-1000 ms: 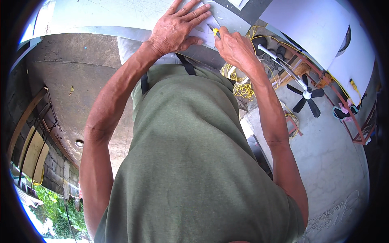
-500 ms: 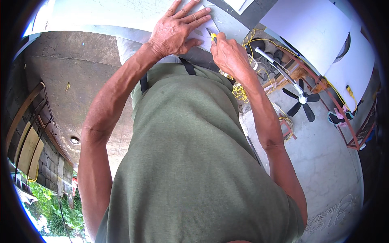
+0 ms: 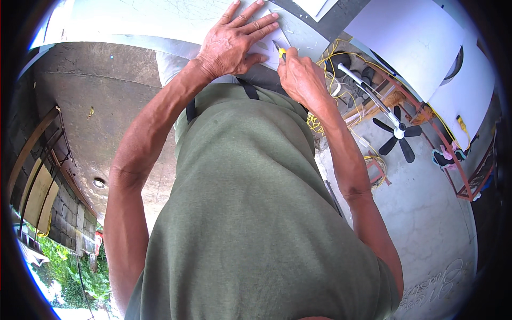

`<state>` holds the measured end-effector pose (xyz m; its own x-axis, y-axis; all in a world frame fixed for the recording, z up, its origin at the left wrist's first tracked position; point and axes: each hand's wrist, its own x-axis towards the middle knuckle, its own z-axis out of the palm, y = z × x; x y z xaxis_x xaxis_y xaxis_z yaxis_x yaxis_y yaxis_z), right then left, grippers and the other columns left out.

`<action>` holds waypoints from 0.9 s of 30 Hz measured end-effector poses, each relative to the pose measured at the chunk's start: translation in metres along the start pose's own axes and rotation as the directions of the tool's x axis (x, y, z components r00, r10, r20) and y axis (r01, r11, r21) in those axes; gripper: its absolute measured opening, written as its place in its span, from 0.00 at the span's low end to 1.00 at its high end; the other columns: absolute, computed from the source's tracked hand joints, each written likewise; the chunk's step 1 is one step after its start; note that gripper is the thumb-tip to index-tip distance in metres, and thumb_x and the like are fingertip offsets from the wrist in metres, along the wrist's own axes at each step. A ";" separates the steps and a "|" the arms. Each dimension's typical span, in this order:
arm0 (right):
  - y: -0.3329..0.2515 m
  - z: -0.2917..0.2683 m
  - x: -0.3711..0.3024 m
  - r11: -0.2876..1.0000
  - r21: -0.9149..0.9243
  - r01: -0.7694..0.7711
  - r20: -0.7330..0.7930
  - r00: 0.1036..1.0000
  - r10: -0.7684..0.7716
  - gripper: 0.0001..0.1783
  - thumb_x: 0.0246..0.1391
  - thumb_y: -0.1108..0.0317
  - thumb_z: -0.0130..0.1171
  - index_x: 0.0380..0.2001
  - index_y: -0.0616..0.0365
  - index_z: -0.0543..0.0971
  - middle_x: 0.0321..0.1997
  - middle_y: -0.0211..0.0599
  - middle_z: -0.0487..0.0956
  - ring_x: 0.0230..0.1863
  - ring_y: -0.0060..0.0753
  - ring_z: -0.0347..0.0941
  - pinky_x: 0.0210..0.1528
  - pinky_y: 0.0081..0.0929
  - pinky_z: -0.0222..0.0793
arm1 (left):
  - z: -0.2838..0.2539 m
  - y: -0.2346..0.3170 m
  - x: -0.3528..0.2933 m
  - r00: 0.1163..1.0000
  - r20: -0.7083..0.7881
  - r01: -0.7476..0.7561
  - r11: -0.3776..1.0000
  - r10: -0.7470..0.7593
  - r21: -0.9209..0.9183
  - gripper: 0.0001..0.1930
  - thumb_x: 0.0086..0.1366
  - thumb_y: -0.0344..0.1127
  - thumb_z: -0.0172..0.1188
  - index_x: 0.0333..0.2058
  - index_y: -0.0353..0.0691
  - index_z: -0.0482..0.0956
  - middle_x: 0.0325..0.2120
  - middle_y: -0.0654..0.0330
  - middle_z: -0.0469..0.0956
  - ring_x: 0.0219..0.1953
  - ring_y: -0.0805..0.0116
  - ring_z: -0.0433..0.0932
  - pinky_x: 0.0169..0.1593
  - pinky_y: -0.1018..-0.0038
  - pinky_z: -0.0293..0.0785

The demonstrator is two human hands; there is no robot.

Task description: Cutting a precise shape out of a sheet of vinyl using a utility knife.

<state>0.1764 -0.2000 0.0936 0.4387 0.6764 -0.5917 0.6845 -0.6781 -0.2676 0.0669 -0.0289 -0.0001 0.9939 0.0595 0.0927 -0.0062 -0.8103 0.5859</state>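
Note:
With fingers spread, my left hand (image 3: 233, 44) presses flat on a white sheet (image 3: 273, 60) at the near edge of a white work surface (image 3: 133, 21). A yellow and black utility knife (image 3: 281, 53) is gripped in my right hand (image 3: 302, 77). Its blade points up and left and meets the sheet, or sits just over it; I cannot tell which. The blade lies a short way right of my left fingers. Dark shapes show on the sheet between the thumb and forefinger.
On the right are large white panels (image 3: 408, 40), a black-bladed fan (image 3: 397, 130), tangled yellow cord (image 3: 316, 124) and a reddish metal frame (image 3: 453, 165). Another white piece (image 3: 316, 7) lies at the top. Concrete floor (image 3: 101, 106) extends to the left, with boards (image 3: 40, 194) by a block wall.
The knife and my right hand have shifted slightly downward, toward my body. My left hand stays pressed in nearly the same spot.

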 end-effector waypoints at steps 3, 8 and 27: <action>0.000 0.001 -0.001 1.000 0.002 0.016 -0.004 1.000 -0.016 0.15 0.68 0.61 0.54 0.35 0.66 0.70 0.20 0.64 0.79 0.28 0.69 0.81 0.31 0.56 0.77 | 0.000 0.001 -0.002 1.000 -0.001 0.001 1.000 -0.001 -0.019 0.44 0.58 0.62 0.66 0.71 0.58 0.66 0.74 0.74 0.61 0.78 0.64 0.49 0.80 0.49 0.40; 0.000 0.001 -0.001 1.000 0.010 0.013 0.002 1.000 -0.013 0.16 0.68 0.62 0.53 0.36 0.67 0.70 0.21 0.64 0.79 0.27 0.70 0.80 0.31 0.57 0.77 | 0.000 0.000 -0.001 1.000 0.004 -0.004 1.000 0.004 0.001 0.44 0.58 0.63 0.65 0.71 0.58 0.66 0.74 0.74 0.60 0.79 0.64 0.49 0.80 0.48 0.39; -0.012 0.000 -0.003 0.987 0.048 -0.152 0.076 0.986 0.148 0.17 0.67 0.62 0.52 0.37 0.70 0.72 0.26 0.71 0.79 0.34 0.75 0.80 0.38 0.61 0.76 | 0.003 -0.001 -0.002 1.000 -0.016 -0.013 1.000 0.013 -0.006 0.44 0.58 0.62 0.66 0.72 0.58 0.65 0.74 0.74 0.59 0.79 0.62 0.49 0.79 0.47 0.40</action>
<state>0.1668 -0.1938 0.0990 0.4897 0.5446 -0.6809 0.5811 -0.7861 -0.2108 0.0649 -0.0296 -0.0036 0.9919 0.0582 0.1129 -0.0198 -0.8072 0.5899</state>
